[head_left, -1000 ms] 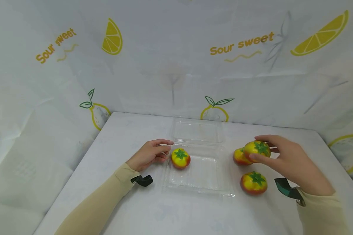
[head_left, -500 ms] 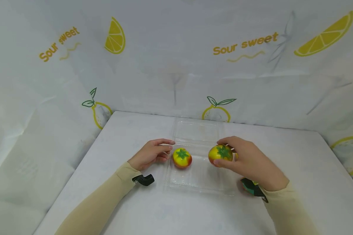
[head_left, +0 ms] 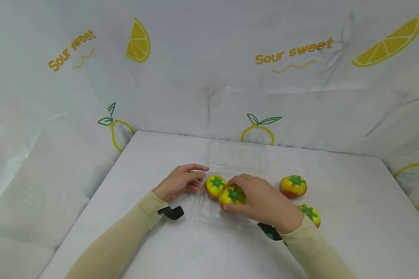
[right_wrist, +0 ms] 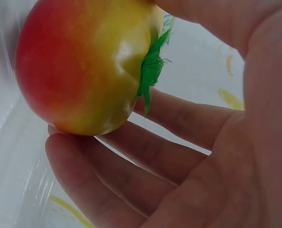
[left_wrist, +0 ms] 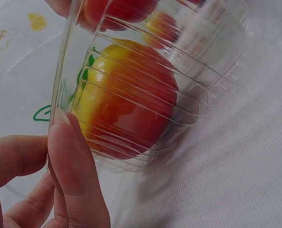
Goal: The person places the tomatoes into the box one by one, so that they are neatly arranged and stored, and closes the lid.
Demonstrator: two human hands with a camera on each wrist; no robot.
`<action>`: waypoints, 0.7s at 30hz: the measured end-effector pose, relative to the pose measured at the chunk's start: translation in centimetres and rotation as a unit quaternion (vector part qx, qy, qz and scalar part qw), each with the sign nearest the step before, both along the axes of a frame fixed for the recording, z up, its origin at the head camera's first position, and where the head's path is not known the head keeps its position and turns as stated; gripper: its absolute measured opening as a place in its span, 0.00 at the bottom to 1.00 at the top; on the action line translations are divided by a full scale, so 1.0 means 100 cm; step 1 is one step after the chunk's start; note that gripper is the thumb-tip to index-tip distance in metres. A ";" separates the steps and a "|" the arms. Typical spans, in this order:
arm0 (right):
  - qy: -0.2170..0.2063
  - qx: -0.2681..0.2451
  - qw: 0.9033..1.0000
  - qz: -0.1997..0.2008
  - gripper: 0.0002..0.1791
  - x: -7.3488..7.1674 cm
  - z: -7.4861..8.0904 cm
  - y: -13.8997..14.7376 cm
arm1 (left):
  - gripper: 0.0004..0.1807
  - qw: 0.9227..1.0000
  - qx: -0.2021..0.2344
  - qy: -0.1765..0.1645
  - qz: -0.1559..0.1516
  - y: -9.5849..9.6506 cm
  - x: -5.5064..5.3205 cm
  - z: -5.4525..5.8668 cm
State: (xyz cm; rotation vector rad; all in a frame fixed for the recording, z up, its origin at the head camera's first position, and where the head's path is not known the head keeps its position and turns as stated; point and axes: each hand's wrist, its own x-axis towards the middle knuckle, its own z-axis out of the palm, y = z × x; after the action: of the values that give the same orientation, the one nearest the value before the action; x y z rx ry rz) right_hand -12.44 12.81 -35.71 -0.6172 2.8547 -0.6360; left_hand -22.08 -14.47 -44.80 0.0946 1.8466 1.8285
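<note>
An opened clear plastic container [head_left: 209, 215] lies mid-table with its lid folded back. My left hand [head_left: 181, 182] pinches its left rim; in the left wrist view, fingers [left_wrist: 76, 161] lie on both sides of the rim. A yellow-and-red tomato [head_left: 214, 185] with green leaves sits inside near that hand, and the left wrist view shows it through the ribbed wall. My right hand [head_left: 263, 199] grips a second tomato [head_left: 232, 195] in the container, right beside the first. The right wrist view shows fingers and thumb around this tomato [right_wrist: 83, 66]; whether it touches the container's bottom I cannot tell.
Right of the container stand two more tomatoes: one farther back [head_left: 293, 186], one nearer [head_left: 310, 215] and partly covered by the right forearm. The clear lid [head_left: 236, 155] lies flat behind the container. A lemon-print cloth [head_left: 181, 85] hangs behind the white table [head_left: 195, 255].
My right hand has carried its tomato leftward from the other tomatoes into the container, next to the one there. The left hand has stayed at the left rim.
</note>
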 end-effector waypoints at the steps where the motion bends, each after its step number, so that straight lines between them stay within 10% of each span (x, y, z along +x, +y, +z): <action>1: -0.004 0.001 1.000 0.001 0.32 0.000 -0.001 -0.003 | 0.22 1.000 0.000 0.000 -0.001 0.000 0.000 0.000; 21: -0.010 0.030 0.999 -0.011 0.33 0.005 -0.017 -0.035 | 0.23 1.000 -0.001 -0.002 -0.009 -0.001 -0.002 -0.002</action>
State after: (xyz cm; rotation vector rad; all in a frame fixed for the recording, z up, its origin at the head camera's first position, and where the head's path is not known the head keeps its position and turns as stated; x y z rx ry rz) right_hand -11.94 9.28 -37.44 -0.5671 2.8542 -0.5558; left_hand -22.33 -14.54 -44.95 0.1076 1.8400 1.8122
